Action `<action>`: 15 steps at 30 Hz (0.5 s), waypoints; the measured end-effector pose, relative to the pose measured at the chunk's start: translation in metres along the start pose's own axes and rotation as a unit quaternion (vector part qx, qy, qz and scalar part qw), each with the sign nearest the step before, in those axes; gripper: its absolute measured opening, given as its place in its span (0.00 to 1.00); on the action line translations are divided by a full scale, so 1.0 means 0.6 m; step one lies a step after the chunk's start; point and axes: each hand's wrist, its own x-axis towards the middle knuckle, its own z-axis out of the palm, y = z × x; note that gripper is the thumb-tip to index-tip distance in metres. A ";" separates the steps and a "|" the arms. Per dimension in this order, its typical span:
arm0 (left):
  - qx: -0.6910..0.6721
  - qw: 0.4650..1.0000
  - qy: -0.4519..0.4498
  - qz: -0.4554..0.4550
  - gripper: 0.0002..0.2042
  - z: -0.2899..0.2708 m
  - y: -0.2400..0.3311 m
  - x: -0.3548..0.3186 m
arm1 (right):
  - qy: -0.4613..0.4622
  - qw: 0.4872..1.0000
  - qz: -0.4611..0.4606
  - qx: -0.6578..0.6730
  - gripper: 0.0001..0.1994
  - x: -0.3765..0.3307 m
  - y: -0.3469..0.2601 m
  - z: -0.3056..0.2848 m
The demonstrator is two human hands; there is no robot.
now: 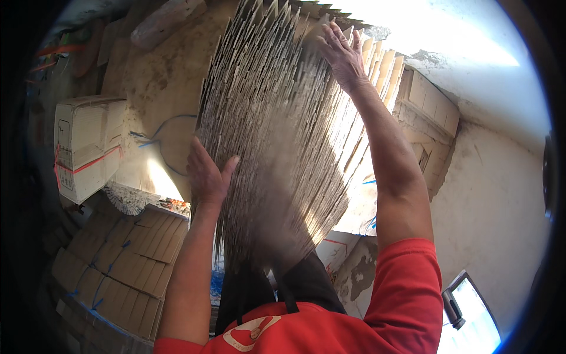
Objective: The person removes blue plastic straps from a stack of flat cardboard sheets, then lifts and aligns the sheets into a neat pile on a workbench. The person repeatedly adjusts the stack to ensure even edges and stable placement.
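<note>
A large stack of thin cardboard sheets [253, 112] stands on edge in front of me, its grey-brown edges uneven and jagged at the far end. My left hand [207, 177] rests along the stack's near left side, thumb apart from the fingers and nothing gripped. At the far right my right hand [342, 53] lies stretched out against the sheet edges, palm toward the stack, fingers extended. Paler sheets in bright light fan out beside my right forearm. A blurred smear covers the middle of the stack, so the sheets there are unclear.
On the left stands a closed carton [88, 147] with a red strap. Below it lie bundles of flat cardboard [127, 253] tied with blue cord. A blue strap [171, 121] curls beside the stack. More folded cardboard [427, 109] leans near the pale wall [489, 183] on the right.
</note>
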 end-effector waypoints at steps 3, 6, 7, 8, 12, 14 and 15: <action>0.003 1.000 0.007 0.003 0.50 0.001 -0.001 -0.001 | -0.046 0.997 -0.036 0.046 0.18 0.009 0.017 -0.002; 0.026 0.998 0.056 0.033 0.51 0.003 -0.007 0.002 | -0.086 0.991 -0.040 0.099 0.26 0.025 0.011 -0.009; 0.024 0.998 0.056 0.033 0.52 0.004 -0.007 0.003 | -0.048 0.992 -0.029 0.112 0.29 0.027 0.008 -0.008; 0.023 0.998 0.055 0.032 0.52 0.005 -0.006 0.002 | -0.010 0.992 -0.018 0.125 0.31 0.030 0.004 -0.006; -0.016 1.000 0.005 -0.015 0.52 -0.002 0.000 0.002 | -0.021 0.986 0.045 0.157 0.48 0.047 -0.026 -0.005; -0.018 1.000 0.013 -0.009 0.52 0.001 0.000 0.002 | -0.102 0.990 0.051 0.081 0.47 0.056 -0.032 -0.019; -0.019 1.000 0.017 -0.006 0.52 0.002 -0.001 0.002 | -0.096 0.992 0.049 0.065 0.46 0.057 -0.033 -0.012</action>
